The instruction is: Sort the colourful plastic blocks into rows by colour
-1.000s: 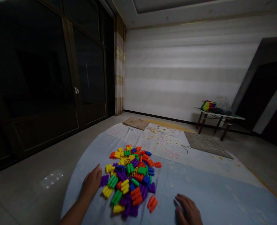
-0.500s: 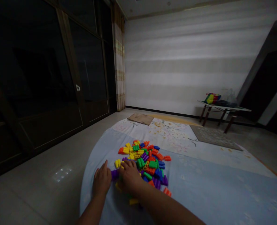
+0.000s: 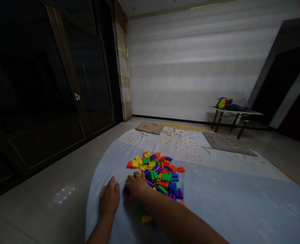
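Right hand (image 3: 138,187) over bright plastic pieces (image 3: 166,177), left hand (image 3: 109,197) nearby

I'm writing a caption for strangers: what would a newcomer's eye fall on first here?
First, the bright heap of plastic pieces on the light blue cloth, orange, yellow, green, blue and purple. Next, the right hand over the heap's near left side, and the left hand open, farther left. Then the multicoloured bag on the small table by the far wall.

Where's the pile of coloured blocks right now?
In the head view's lower middle, the pile lies on the blue cloth, right of the left hand, with the right hand over its left side.
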{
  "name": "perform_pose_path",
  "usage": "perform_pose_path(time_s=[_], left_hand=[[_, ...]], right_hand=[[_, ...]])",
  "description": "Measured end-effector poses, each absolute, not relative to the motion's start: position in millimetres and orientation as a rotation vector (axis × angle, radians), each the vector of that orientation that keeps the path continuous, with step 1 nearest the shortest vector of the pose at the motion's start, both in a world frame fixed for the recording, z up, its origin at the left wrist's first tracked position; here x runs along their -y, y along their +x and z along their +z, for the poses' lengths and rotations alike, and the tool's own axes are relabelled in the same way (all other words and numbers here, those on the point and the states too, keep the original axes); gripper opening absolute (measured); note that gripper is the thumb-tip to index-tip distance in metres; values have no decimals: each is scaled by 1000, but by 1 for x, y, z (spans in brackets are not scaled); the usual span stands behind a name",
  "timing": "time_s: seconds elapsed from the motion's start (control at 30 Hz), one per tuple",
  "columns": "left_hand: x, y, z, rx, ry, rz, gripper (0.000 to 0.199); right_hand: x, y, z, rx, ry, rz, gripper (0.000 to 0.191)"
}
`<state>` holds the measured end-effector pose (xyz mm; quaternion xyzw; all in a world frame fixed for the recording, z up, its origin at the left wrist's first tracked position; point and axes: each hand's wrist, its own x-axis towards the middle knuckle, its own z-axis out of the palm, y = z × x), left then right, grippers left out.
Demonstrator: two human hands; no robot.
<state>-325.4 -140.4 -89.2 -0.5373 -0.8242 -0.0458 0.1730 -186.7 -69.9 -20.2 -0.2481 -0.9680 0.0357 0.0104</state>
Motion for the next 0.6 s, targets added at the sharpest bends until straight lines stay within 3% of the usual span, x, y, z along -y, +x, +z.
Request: perform_pose_path(time_s=[0.23,0.6], left_hand=[[133,-315,-80,2566,-1382,-421,55],[126,-310,-78,2696,-1394,-288,76]], right_hand=[[60,-119,-10,3003,-849,29,53],[57,-22,-6,2913,-1102,43,45]])
